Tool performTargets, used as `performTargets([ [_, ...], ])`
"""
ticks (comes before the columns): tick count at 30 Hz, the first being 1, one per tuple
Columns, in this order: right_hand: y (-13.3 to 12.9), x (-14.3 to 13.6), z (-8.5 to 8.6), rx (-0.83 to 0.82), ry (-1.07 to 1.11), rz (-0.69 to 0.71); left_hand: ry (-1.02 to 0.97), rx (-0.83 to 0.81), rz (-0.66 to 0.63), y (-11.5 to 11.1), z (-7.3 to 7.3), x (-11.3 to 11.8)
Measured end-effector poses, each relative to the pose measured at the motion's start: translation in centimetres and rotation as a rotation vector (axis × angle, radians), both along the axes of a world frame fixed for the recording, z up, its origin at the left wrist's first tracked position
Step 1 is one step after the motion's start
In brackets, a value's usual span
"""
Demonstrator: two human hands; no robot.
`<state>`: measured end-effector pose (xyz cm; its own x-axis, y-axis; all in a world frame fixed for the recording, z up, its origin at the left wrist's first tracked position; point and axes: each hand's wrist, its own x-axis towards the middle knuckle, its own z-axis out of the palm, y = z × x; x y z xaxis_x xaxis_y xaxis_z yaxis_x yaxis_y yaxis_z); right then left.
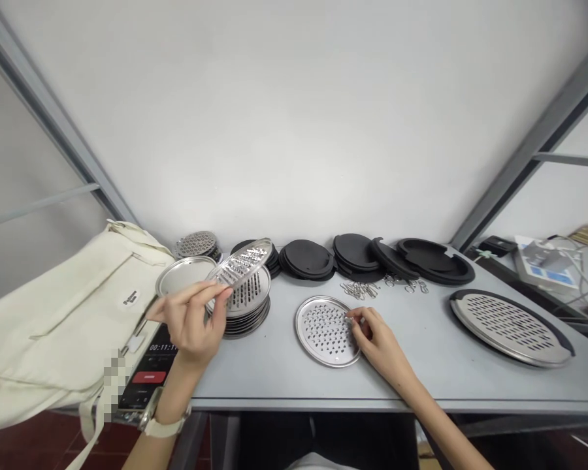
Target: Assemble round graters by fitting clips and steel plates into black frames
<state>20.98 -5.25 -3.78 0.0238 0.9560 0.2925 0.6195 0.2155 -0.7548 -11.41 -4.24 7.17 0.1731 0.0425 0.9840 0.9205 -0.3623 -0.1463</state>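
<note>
Pinched by its near edge in my left hand [196,320], a round metal grater disc [245,261] tilts up above a stack of similar grater discs [247,320]. My right hand [372,333] has its fingers closed at the right rim of another round grater disc [326,331], which lies flat on the table; whether they grip the rim or only touch it is hard to see. A plain silvery round plate [183,274] sits just left of the stack, partly behind my left hand.
Black round lids [306,259] stand in piles along the wall, with metal clips [362,289] before them. An oval grater [512,326] lies at the right. A cream bag [68,313] and a phone [149,372] are at the left. The table's front edge [304,403] runs close to me.
</note>
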Motion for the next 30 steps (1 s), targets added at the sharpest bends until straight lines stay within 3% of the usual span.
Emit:
performTargets([
  [4,-0.3,-0.1,0.4,0.037,0.04,-0.072,0.013,-0.069,-0.205,-2.9,1.6,2.3],
  [6,-0.7,-0.2,0.8,0.062,0.082,-0.081,-0.078,-0.194,-0.338,-3.9,1.9,4.0],
  [9,-1.2,-0.1,1.0,0.071,0.172,-0.032,-0.345,-0.494,-0.624,-4.1,1.1,6.9],
  [12,-1.4,0.2,0.7,-0.002,0.338,-0.005,-0.485,-0.847,-0.842,-2.8,-1.0,9.2],
  [15,-1.4,0.4,0.7,-0.188,0.545,0.125,-0.777,-1.082,-0.881,-0.9,-3.7,10.5],
  [18,-1.5,0.2,1.1,-0.197,0.594,0.114,-1.066,-1.301,-0.91,0.6,-6.3,10.6],
  [25,-1.2,0.1,1.0,-0.116,0.474,-0.059,-1.211,-1.346,-0.894,1.1,-9.8,10.3],
  [30,-0.6,0.4,0.4,-0.094,0.287,-0.135,-1.095,-1.36,-0.91,0.7,-11.2,10.4],
])
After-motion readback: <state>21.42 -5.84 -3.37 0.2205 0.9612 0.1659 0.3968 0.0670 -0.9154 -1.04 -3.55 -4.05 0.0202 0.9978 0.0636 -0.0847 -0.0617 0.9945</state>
